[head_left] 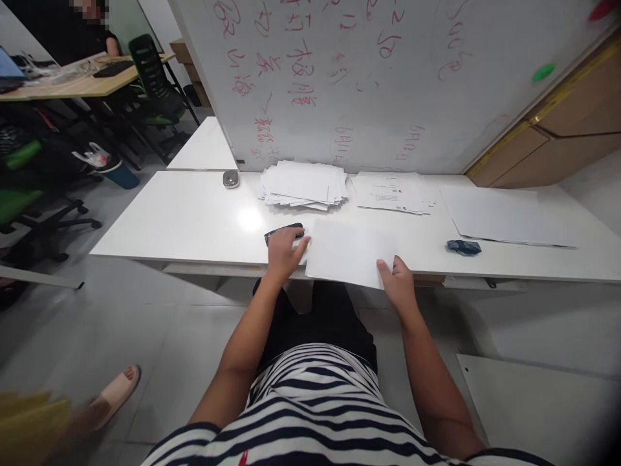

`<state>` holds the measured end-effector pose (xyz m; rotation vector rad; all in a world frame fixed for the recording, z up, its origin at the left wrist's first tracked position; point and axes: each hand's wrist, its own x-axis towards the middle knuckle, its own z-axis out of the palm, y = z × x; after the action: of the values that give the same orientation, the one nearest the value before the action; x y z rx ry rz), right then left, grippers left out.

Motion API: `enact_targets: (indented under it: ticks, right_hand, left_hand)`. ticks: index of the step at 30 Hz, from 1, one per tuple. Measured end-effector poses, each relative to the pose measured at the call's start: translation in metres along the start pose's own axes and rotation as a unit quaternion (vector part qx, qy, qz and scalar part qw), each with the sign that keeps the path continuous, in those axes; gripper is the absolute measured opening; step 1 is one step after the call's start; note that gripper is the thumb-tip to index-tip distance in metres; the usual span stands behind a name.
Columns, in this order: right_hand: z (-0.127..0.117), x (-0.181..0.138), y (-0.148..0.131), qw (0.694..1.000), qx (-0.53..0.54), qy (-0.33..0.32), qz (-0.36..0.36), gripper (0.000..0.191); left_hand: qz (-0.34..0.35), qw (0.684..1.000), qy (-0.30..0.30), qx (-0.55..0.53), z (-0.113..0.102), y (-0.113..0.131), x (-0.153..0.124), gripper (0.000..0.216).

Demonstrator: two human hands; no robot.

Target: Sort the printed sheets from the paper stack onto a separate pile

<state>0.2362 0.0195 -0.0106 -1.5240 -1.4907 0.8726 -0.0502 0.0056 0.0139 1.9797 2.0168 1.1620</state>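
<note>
My left hand [285, 251] lies at the front edge of the white desk, its fingers over a black oblong object [276, 233] whose kind I cannot make out. Thumb and forefinger are spread apart, and the thumb tip comes close to the left edge of a white sheet of paper [347, 249]. At that paper's lower right corner, my right hand [398, 281] pinches it between thumb and fingers. Whether it is one sheet or a few, I cannot tell. The paper's near edge reaches slightly over the desk edge.
Behind the paper stand a thick, uneven paper stack [303, 184] and a thinner printed pile [392, 193]. Large white sheets [504, 217] and a dark blue object [463, 247] lie to the right. A small grey device [231, 179] sits left. The whiteboard [339, 77] rises behind.
</note>
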Motion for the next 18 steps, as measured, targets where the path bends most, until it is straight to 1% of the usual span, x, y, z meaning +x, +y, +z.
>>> enact_targets:
  ticks: [2,3,5,7,10,13,16,18]
  right_hand:
    - [-0.001,-0.001,0.006,0.997,0.027,-0.045,0.051,0.035]
    - [0.000,-0.001,0.008,0.994,0.046,-0.057,0.077,0.036]
    - [0.003,-0.001,0.010,0.987,0.094,-0.061,0.112,0.038]
    - [0.006,-0.001,0.009,0.980,0.142,-0.048,0.128,0.040]
    - [0.009,0.003,0.002,0.974,0.178,-0.030,0.135,0.040]
    - [0.012,0.008,-0.002,0.974,0.180,-0.032,0.134,0.038]
    - [0.019,0.013,-0.004,0.978,0.159,-0.052,0.125,0.038]
    - [0.026,0.015,-0.005,0.978,0.147,-0.085,0.118,0.038]
  left_hand:
    - [-0.009,0.996,0.015,0.084,-0.002,-0.019,0.008,0.036]
    - [-0.021,0.993,0.006,0.114,-0.002,-0.029,0.011,0.039]
    - [-0.046,0.988,-0.028,0.144,-0.001,-0.045,0.015,0.039]
    - [-0.048,0.987,-0.058,0.141,-0.001,-0.055,0.016,0.035]
    - [-0.028,0.991,-0.079,0.106,-0.006,-0.059,0.013,0.033]
    - [-0.016,0.992,-0.099,0.078,-0.010,-0.057,0.011,0.031]
    - [-0.014,0.991,-0.111,0.071,-0.011,-0.056,0.011,0.031]
    - [-0.015,0.990,-0.119,0.069,-0.012,-0.055,0.011,0.032]
